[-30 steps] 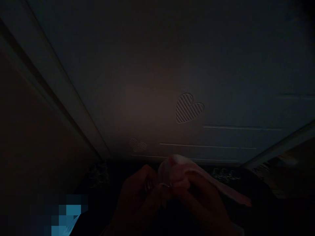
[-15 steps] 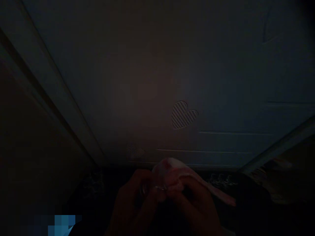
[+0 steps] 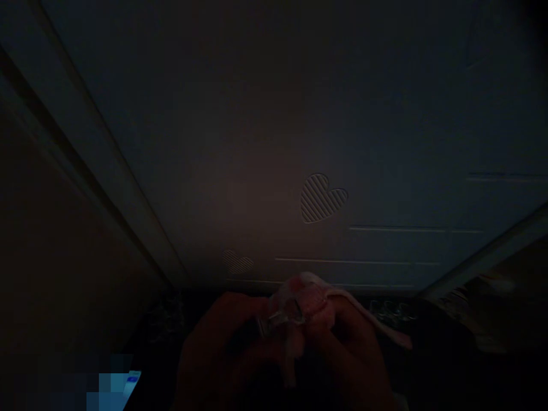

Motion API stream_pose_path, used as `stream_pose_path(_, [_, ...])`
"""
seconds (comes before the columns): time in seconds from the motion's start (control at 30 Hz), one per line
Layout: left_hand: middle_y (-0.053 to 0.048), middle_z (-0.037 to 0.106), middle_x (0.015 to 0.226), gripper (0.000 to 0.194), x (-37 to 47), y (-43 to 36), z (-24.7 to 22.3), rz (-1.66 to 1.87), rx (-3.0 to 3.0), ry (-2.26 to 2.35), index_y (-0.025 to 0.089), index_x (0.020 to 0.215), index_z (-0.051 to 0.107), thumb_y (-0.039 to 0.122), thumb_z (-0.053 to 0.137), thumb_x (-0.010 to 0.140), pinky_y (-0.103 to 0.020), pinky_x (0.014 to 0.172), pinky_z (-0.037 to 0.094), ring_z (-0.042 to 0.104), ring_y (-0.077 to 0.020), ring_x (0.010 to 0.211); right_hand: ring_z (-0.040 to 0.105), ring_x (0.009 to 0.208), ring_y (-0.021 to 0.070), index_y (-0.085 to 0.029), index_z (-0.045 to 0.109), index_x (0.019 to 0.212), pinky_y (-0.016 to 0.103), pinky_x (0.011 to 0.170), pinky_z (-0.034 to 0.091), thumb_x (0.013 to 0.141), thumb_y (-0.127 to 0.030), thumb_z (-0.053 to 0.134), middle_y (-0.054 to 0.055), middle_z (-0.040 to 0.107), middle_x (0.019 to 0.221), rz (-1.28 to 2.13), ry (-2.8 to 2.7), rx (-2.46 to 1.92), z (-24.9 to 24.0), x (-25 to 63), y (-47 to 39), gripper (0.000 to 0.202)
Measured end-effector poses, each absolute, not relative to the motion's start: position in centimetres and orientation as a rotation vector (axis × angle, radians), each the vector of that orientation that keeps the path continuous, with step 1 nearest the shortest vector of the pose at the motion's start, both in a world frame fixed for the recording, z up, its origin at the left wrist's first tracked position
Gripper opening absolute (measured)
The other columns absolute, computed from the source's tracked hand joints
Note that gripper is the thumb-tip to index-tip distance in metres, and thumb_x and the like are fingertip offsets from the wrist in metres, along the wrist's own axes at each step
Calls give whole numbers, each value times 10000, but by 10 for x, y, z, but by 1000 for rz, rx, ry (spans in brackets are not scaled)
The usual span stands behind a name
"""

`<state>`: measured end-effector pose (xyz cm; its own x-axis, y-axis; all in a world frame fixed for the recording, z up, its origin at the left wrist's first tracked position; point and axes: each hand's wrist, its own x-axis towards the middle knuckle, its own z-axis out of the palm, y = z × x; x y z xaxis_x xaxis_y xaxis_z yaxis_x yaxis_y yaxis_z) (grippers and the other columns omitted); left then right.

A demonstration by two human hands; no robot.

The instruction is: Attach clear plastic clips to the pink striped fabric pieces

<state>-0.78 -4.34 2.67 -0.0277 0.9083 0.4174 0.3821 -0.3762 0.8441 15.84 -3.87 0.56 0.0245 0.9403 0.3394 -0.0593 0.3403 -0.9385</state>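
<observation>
The scene is very dark. A pink-and-white piece of soft fabric [image 3: 314, 299] is bunched between my two hands at the bottom centre, with a long strip of it trailing to the right. A small shiny piece, clear or metal, shows on its near side; its kind I cannot make out. My left hand [image 3: 226, 337] is closed at the fabric's left edge, beside the shiny piece. My right hand [image 3: 353, 342] pinches the fabric from the right, thumb in front. A narrow pale end hangs down between the hands.
Ahead stands a panel [image 3: 240, 148] with embossed striped hearts and grooved lines, framed at both sides. A lit bluish screen [image 3: 132, 383], partly pixelated, glows at lower left. Dim items [image 3: 492, 285] lie at the right.
The fabric has been turned and spread a little, showing more of the shiny piece. A narrow end now hangs below it. My left hand has shifted slightly left.
</observation>
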Motion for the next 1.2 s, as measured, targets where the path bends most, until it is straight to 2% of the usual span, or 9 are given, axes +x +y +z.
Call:
stream_pose_path(0.17, [22, 685, 659, 487, -7, -47, 27, 1421, 1628, 1241, 264, 748, 713, 743, 661, 678, -241, 551, 460, 601, -166, 596, 681, 655, 174, -294, 705, 762, 244, 599, 571, 829, -407, 709, -25, 720, 714, 1079, -1277, -859, 8, 158, -41, 131])
stream_pose_path(0.37, [39, 604, 621, 407, -5, -48, 18, 1347, 1489, 897, 227, 707, 624, 626, 672, 772, -230, 558, 420, 496, -118, 542, 677, 638, 158, -269, 674, 718, 224, 580, 570, 782, -463, 746, -30, 721, 705, 1204, -1243, -801, -4, 161, -40, 216])
stream_pose_path(0.5, [46, 557, 605, 388, -1, -45, 17, 1339, 1447, 846, 221, 701, 610, 590, 658, 809, -225, 562, 391, 452, -104, 534, 692, 636, 154, -268, 688, 724, 205, 578, 573, 783, -464, 745, -34, 733, 693, 1201, -1275, -809, -5, 162, -42, 212])
stream_pose_path(0.67, [22, 611, 614, 457, -1, -44, 17, 1312, 1430, 823, 218, 696, 604, 645, 554, 854, -235, 562, 397, 479, -120, 536, 730, 772, 151, -301, 727, 818, 199, 714, 585, 885, -330, 662, -40, 766, 800, 1054, -1417, -809, 3, 163, -40, 98])
stream_pose_path(0.77, [20, 624, 602, 400, -4, -43, 10, 1258, 1431, 868, 220, 696, 590, 576, 575, 876, -225, 528, 375, 500, -127, 539, 736, 764, 149, -291, 718, 813, 201, 713, 591, 909, -303, 627, -38, 765, 776, 1036, -1459, -804, 5, 163, -38, 133])
stream_pose_path(0.87, [21, 624, 605, 346, -4, -41, 6, 1196, 1422, 942, 218, 697, 606, 503, 589, 893, -221, 496, 338, 483, -123, 530, 730, 698, 158, -271, 705, 761, 206, 645, 601, 883, -353, 659, -24, 757, 729, 1060, -1430, -813, 1, 163, -39, 155])
stream_pose_path(0.97, [20, 586, 595, 461, -1, -41, 9, 1208, 1443, 978, 210, 671, 603, 629, 558, 858, -232, 513, 335, 443, -123, 531, 707, 612, 153, -268, 714, 731, 185, 547, 587, 801, -414, 741, -28, 740, 675, 1063, -1354, -862, -6, 166, -40, 164])
stream_pose_path(1.03, [16, 562, 595, 518, 2, -42, 13, 1216, 1454, 958, 204, 657, 594, 683, 526, 843, -242, 533, 342, 422, -124, 531, 713, 608, 154, -279, 729, 737, 179, 545, 588, 776, -428, 762, -32, 752, 683, 1049, -1337, -870, -9, 169, -39, 158])
stream_pose_path(1.2, [21, 511, 572, 525, 3, -42, 14, 1191, 1381, 970, 206, 648, 603, 689, 523, 837, -249, 519, 330, 395, -127, 516, 758, 718, 172, -307, 759, 797, 190, 662, 610, 906, -437, 605, -24, 794, 776, 1027, -1481, -821, -5, 172, -37, 229])
